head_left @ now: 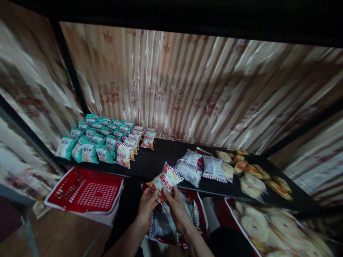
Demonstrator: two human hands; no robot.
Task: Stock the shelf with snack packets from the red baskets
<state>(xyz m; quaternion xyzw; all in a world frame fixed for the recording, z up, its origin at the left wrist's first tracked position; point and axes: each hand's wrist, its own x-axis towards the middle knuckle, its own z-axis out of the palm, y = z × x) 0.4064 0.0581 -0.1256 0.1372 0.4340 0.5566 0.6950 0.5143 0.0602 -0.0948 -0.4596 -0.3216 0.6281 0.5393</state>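
Both my hands pinch a small snack bag with a red-and-blue striped edge, in front of the shelf's edge. My left hand grips its lower left side, and my right hand its lower right. Beneath them a red basket contains more striped bags. On the black shelf, a row of matching upright snack bags stands beside several rows of teal snack bags. To the right, striped bags lie loosely, some with their plain sides up.
Round pale packaged items and yellow packets lie at the shelf's right. A red basket with nothing visible inside sits below left. Another basket of round pale items is below right. A dark shelf beam crosses overhead; patterned sheeting covers the back.
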